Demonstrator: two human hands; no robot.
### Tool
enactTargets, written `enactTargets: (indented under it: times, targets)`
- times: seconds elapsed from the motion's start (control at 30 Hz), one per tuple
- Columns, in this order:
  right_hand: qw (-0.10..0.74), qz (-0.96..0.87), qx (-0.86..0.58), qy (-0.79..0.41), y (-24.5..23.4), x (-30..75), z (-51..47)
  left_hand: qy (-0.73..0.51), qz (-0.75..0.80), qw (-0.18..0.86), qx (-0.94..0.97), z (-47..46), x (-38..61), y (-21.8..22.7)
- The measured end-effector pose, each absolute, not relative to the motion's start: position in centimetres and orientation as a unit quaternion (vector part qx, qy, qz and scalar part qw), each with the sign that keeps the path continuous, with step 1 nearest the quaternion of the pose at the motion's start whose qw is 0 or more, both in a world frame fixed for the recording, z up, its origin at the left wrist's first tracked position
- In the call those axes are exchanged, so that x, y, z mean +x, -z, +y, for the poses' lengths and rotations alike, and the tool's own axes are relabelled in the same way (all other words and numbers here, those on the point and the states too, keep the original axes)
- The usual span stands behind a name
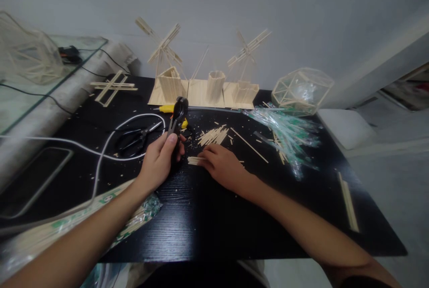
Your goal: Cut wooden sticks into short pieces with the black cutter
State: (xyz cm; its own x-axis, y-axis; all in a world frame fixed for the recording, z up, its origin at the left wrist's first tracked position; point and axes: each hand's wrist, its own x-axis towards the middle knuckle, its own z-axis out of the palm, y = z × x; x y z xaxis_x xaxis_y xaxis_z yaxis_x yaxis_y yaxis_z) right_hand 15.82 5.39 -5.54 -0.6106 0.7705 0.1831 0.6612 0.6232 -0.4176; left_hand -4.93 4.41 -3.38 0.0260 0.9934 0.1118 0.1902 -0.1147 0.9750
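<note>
Black pliers [177, 119] are clamped in the left hand [160, 158], just left of the stick pile [213, 136]; short bundle [195, 161] on the pile's near side is pinched in the right hand [226, 167]. Crinkly wrappers [288, 133] sprawl off right of it.

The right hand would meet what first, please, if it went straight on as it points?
Beyond the sticks it touches, probably the left hand, gripping a black tool, though depth is unclear.

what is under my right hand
The left ends of a few thin wooden sticks show beside the fingers of your right hand. Their other ends, and the patch of black table beneath your palm, are covered.
</note>
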Motion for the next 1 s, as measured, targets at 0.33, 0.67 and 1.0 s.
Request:
enactTargets:
  times: [0.33, 0.67, 1.0]
  targets:
    - [0.161, -0.883, -0.405, -0.176, 5.5, 15.9, 5.4, -0.471, 0.505, 0.428, 0.583, 4.5, -5.0, 3.7]
    - [0.092, -0.844, -0.499, -0.171, 0.9, 19.7, 8.2, -0.467, 0.508, 0.44, 0.575, 4.4, -5.0, 3.7]
    - [-0.07, -0.727, -0.675, -0.108, 1.0, 23.6, 10.7, -0.466, 0.511, 0.439, 0.574, 4.4, -5.0, 3.7]
